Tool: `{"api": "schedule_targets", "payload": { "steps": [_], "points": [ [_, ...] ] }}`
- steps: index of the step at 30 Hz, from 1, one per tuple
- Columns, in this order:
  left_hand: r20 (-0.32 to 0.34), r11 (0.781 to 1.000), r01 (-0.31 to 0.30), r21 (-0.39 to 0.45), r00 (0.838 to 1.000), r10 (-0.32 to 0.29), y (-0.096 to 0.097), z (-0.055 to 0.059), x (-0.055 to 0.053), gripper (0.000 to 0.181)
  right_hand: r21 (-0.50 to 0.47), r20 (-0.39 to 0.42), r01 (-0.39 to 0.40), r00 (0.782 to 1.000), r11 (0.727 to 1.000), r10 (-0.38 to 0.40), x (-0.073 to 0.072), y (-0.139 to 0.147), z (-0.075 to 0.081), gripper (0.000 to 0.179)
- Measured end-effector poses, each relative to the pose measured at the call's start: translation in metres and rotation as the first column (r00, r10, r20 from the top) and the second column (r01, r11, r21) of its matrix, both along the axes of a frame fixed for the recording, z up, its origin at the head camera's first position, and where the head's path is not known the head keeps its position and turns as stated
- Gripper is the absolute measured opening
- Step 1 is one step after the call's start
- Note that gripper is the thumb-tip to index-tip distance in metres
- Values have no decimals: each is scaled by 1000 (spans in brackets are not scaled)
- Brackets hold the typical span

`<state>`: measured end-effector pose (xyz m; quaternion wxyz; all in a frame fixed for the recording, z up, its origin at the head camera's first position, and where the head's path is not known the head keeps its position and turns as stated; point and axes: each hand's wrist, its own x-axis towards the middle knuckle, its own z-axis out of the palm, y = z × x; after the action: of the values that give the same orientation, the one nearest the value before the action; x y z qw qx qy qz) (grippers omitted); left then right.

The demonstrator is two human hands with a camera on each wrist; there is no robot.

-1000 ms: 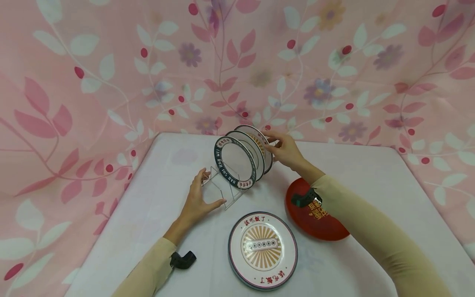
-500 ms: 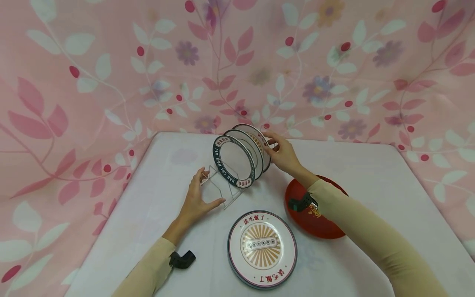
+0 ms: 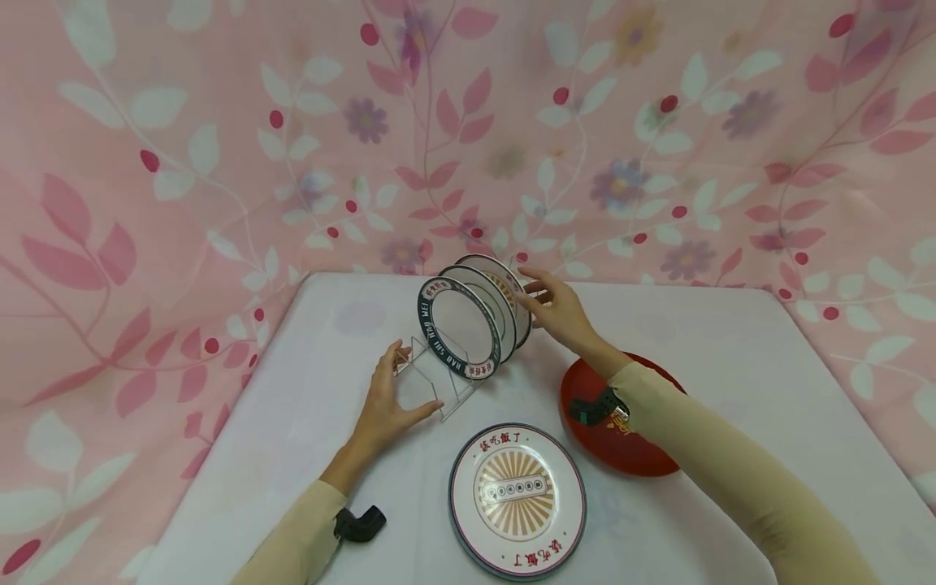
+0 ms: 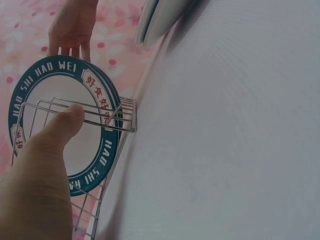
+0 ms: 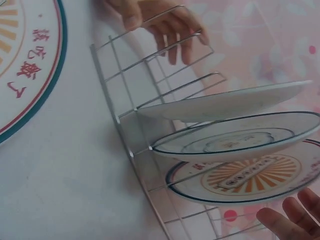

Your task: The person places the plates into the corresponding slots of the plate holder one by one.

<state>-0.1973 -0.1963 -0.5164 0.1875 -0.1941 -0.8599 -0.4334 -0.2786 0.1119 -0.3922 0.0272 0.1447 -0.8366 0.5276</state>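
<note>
A wire plate rack stands on the table with three round plates upright in its slots. The front plate has a dark green lettered rim; behind it are a white middle plate and a rear plate with an orange sunburst. My left hand holds the rack's bare end, thumb on the near wires and fingers on the far side. My right hand is beside the rear plate, fingers spread and loosely bent; in the right wrist view its fingertips lie just off that plate's edge.
A stack of plates lies flat near the front, a sunburst plate on top. A red plate with gold lettering lies at right, partly under the right forearm. Pink floral cloth hangs behind the white table.
The head view has shifted slightly. My right fingers have loosened and spread a little at the rear plate, and the right forearm has uncovered more of the red plate. The left hand stays put.
</note>
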Motion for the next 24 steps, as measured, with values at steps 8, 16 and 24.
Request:
{"api": "schedule_targets", "payload": {
  "steps": [8,16,24],
  "points": [
    [2,1000,3,5,1000,-3,6,-3,2,122,-134,52,-7,999,991,14,23,31,7,50],
    [4,1000,-5,-11,1000,5,0,-3,2,122,-195,126,-66,988,979,91,75,48,-5,48],
    [-18,1000,12,6,1000,-12,-2,-3,-2,123,-112,229,-97,966,989,121,137,64,-46,43]
  ]
}}
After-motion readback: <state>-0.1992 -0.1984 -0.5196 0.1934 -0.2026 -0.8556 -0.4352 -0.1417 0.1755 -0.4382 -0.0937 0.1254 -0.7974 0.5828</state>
